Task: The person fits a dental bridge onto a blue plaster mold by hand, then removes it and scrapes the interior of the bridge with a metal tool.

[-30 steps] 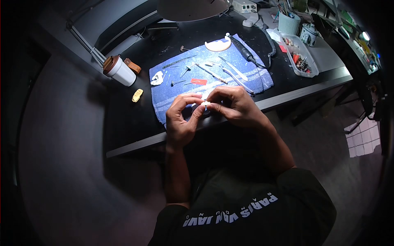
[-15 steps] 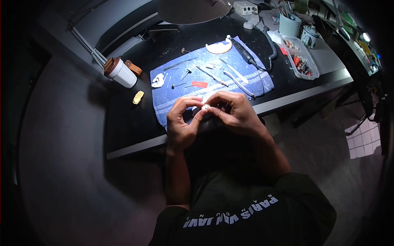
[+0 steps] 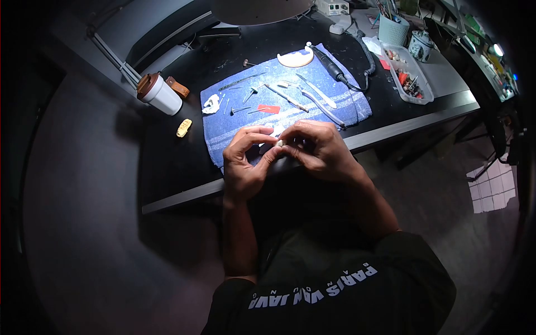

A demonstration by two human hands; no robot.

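A small off-white piece [image 3: 280,143] is pinched between the fingertips of both hands at the table's front edge. My left hand [image 3: 244,167] grips it from the left with thumb and fingers. From the other side, my right hand [image 3: 324,149] holds it between thumb and curled fingers. The fingers cover much of the piece, so its exact kind cannot be made out. Just behind the fingers, something white [image 3: 277,130] shows in part on the blue towel [image 3: 215,134]. A red sheet [image 3: 268,109] and a slim pen-like tool [image 3: 286,98] lie beyond the hands.
On the towel are a toothbrush-like tool [image 3: 321,106], a pale-bladed tool [image 3: 317,91], a cream crescent [image 3: 296,59], a black handpiece [image 3: 329,66] and several small bits. A white cup [image 3: 163,97] and yellow lump [image 3: 183,128] stand left; a plastic box [image 3: 416,84] sits right. A lamp [image 3: 257,10] hangs above.
The view has shifted slightly, so the table appears a little further left and up. Both hands still hold the small piece, with their fingers hardly changed.
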